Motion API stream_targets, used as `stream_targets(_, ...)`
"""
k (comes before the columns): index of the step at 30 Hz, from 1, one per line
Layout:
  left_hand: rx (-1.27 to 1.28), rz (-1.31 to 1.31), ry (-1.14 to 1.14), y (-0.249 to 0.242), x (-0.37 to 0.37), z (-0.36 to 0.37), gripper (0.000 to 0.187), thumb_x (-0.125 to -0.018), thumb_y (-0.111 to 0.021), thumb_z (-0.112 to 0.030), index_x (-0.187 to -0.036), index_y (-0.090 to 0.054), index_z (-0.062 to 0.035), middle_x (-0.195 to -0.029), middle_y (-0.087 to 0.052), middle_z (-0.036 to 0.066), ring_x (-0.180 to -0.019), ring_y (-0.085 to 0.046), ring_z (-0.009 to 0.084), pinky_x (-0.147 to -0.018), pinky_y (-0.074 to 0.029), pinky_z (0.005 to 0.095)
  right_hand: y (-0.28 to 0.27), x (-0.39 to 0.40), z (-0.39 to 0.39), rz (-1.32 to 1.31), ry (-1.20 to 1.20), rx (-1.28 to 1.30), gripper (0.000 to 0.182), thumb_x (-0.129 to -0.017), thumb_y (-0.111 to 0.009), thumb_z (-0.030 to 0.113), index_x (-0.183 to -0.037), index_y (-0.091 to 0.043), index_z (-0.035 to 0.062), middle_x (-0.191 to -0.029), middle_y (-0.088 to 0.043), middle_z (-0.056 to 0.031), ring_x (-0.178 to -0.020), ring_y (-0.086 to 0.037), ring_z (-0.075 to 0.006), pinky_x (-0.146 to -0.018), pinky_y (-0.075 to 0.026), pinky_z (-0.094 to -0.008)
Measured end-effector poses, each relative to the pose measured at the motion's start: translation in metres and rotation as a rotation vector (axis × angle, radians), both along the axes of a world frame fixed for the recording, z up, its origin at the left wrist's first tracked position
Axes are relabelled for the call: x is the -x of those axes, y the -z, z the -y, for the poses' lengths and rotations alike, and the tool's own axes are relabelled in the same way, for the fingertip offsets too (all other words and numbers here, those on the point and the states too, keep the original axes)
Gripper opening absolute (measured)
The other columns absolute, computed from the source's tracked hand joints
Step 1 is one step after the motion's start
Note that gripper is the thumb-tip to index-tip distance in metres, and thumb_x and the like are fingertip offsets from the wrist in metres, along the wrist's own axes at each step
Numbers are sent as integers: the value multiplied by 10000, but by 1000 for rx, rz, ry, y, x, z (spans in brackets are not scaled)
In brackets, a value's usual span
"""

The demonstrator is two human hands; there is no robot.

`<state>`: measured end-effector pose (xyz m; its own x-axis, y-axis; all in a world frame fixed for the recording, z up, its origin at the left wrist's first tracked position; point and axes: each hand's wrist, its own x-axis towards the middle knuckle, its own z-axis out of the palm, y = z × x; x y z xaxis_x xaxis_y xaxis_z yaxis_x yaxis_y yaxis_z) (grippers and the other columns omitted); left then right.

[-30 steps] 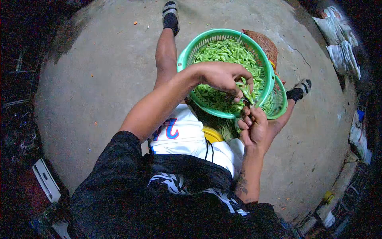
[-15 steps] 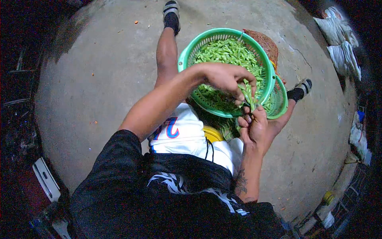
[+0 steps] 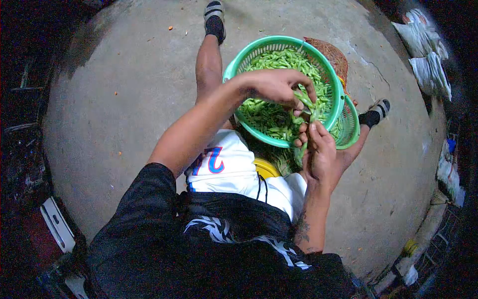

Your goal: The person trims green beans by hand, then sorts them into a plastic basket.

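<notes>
My left hand (image 3: 279, 88) reaches over the large green basket (image 3: 230, 72), its fingers closed around some green pods (image 3: 309, 103). Just below it on the right, my right hand (image 3: 322, 152) is pinched on green pods (image 3: 300, 153) as well. The fingertips of both hands are close together near the basket's lower right rim, with pods between them. Many cut green pieces (image 3: 286, 60) fill the basket. Part of its contents is hidden behind my left hand and forearm.
A smaller green basket (image 3: 354, 130) sits against the large one at the right. Behind them is a reddish-brown mesh sack (image 3: 328, 54). A yellow container (image 3: 266, 168) shows between my legs. Whitish sacks (image 3: 429, 60) lie at the upper right, on the concrete floor's (image 3: 129, 99) edge.
My left hand has shifted slightly up and to the left. My right hand has turned, its fingers more upright, and a green pod now shows hanging beside its fingers.
</notes>
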<state>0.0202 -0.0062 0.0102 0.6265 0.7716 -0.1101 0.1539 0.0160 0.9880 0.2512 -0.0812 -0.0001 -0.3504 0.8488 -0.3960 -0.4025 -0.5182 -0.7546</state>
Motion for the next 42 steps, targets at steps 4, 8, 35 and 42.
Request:
stream_targets(4, -276, -81, 56, 11, -5, -3, 334, -862, -705, -66, -1193, -662, -42, -1015, -694, 75, -849, -649, 147, -812, -513, 304, -2, 2, 3, 135, -50, -101, 222, -1045, -565, 134, -1135, -629, -59, -970, -702, -108, -746, -606, -114, -690, -564, -273)
stream_targets(8, -32, -18, 63, 13, 4, -7, 338, -859, -690, -56, -1191, -653, -4, -975, -700, 72, -859, -669, 157, -814, -516, 306, -15, -8, 11, 127, -68, 36, 271, -1026, -608, 150, -1207, -630, -50, -976, -715, -95, -759, -637, -115, -649, -550, -256)
stream_targets(35, 35, 21, 131, -4, -8, 0, 274, -856, -703, -30, -1120, -668, 33, -955, -708, 68, -869, -674, 144, -822, -529, 311, -1, -13, 13, 225, 59, -13, 228, -977, -686, 111, -1129, -680, -60, -929, -740, -145, -676, -676, -138, -602, -561, -257)
stream_targets(42, 86, 133, 76, 23, 14, -14, 323, -848, -703, -39, -1163, -656, 11, -921, -707, 66, -854, -670, 144, -826, -517, 291, -4, -14, 13, 206, 44, -62, 218, -975, -688, 112, -1116, -683, -54, -923, -741, -142, -674, -676, -139, -604, -568, -260)
